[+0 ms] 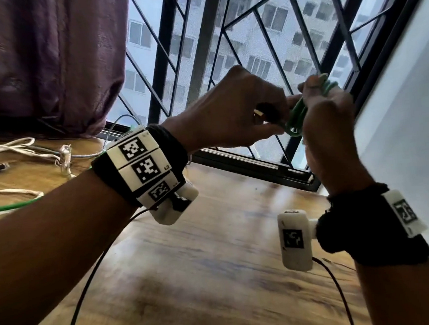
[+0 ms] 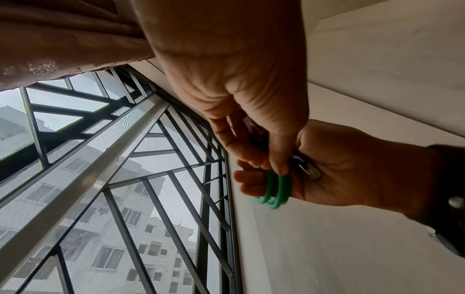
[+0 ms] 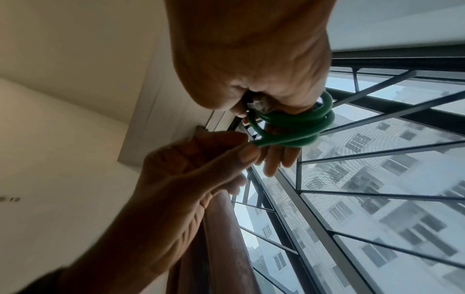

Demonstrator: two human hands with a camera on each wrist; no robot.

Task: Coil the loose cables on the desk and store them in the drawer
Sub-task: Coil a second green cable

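A green cable [image 1: 297,118] is wound into a small coil and held up in front of the window. My right hand [image 1: 316,96] has the loops [image 3: 297,127] wrapped round its fingers. My left hand [image 1: 271,122] pinches one end of the loops [image 2: 274,191] between thumb and fingers [image 3: 241,151]. A clear plug [image 3: 259,104] sits inside the right hand's grip. Loose white cords [image 1: 12,148], a grey cable [image 1: 86,154] and a stretch of green cable [image 1: 13,205] lie on the wooden desk [image 1: 214,251] at the far left. No drawer is in view.
A purple curtain [image 1: 49,59] hangs over the desk's back left. A black window grille [image 1: 250,33] runs along the far edge, with a white wall [image 1: 408,123] on the right. Thin dark wires trail from both wrist cameras across the desk.
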